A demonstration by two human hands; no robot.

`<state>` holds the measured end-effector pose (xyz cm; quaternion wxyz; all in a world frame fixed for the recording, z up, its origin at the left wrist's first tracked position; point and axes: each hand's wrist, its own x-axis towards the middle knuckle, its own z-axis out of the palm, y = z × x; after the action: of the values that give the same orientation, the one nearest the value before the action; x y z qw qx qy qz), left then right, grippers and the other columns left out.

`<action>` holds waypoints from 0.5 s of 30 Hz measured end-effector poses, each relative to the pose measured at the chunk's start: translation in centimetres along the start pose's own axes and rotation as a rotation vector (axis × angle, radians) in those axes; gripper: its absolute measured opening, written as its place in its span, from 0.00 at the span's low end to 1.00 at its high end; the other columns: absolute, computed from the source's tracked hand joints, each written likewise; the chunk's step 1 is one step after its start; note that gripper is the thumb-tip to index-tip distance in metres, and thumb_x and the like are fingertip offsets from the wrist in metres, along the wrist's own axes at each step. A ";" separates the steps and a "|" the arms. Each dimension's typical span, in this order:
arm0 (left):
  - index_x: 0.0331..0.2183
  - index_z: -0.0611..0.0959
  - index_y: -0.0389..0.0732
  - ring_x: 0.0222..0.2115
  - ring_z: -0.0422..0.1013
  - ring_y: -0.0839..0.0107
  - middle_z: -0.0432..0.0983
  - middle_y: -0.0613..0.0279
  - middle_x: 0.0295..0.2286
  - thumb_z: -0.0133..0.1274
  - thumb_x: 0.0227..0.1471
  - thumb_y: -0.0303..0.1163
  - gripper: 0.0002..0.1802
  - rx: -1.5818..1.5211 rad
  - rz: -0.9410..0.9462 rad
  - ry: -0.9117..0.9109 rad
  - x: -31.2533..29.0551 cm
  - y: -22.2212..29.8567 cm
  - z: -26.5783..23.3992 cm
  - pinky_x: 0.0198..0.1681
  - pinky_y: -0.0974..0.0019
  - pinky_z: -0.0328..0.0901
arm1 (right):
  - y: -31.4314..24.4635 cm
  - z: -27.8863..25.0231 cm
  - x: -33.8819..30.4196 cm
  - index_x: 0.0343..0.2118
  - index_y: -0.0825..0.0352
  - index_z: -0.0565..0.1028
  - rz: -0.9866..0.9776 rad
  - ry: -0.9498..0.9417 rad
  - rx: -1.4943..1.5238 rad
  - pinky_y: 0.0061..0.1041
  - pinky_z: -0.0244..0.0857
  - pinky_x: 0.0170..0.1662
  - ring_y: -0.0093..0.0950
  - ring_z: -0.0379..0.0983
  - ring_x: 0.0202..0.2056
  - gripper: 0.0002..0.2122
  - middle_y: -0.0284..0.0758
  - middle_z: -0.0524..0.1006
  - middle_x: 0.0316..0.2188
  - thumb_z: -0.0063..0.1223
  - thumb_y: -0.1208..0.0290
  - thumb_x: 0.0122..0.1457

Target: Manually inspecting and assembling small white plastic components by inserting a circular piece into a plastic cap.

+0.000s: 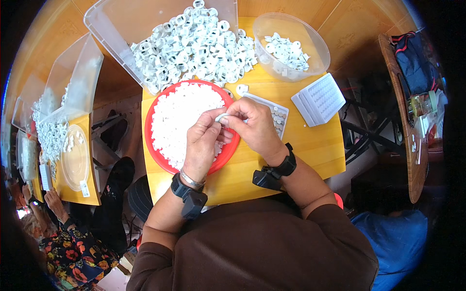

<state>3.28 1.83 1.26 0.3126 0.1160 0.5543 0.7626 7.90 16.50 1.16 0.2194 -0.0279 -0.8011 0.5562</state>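
Both hands meet over the right part of a red round tray [148,131], which is heaped with small white plastic pieces [174,116]. My left hand [203,140] pinches a small white round plastic part [223,118] between thumb and fingers. From the other side my right hand [253,123] grips the same part, its thumb and fingertips closed on it. The fingers hide much of the part. Beside my right hand lies a shallow white tray [285,112] holding several small round pieces, partly covered by that hand.
A large clear bin [109,31] spills a heap of white round parts [194,48] onto the yellow table [233,186]. To its right stands a round clear tub [318,41] with similar parts. Stacked white grid trays [320,99] sit at the right. Another person's hand [56,201] works at the left table.
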 end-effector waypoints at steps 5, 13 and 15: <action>0.50 0.71 0.34 0.29 0.74 0.74 0.77 0.56 0.32 0.37 0.57 0.21 0.19 -0.074 -0.049 -0.021 0.0 0.2 0.1 0.35 0.71 0.70 | 0.2 -0.7 0.5 0.29 0.71 0.76 0.185 -0.061 0.185 0.16 0.63 0.26 0.14 0.69 0.23 0.04 0.29 0.76 0.21 0.57 0.77 0.54; 0.52 0.69 0.33 0.30 0.74 0.72 0.77 0.55 0.34 0.36 0.55 0.20 0.22 -0.175 -0.059 -0.023 0.5 -0.1 -0.6 0.36 0.71 0.70 | 0.5 -0.7 0.7 0.34 0.71 0.77 0.248 -0.135 0.315 0.15 0.64 0.28 0.13 0.70 0.25 0.06 0.28 0.77 0.23 0.57 0.77 0.54; 0.52 0.69 0.33 0.31 0.74 0.73 0.76 0.56 0.34 0.37 0.55 0.20 0.22 -0.153 -0.062 -0.024 0.4 0.1 -0.3 0.36 0.71 0.70 | 0.7 -0.6 0.6 0.34 0.71 0.76 0.231 -0.124 0.349 0.15 0.65 0.28 0.13 0.70 0.25 0.06 0.28 0.77 0.23 0.58 0.78 0.53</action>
<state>2.84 1.83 1.17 0.3508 0.0839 0.4941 0.7911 7.49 17.47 0.89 0.1063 -0.0468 -0.6961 0.7085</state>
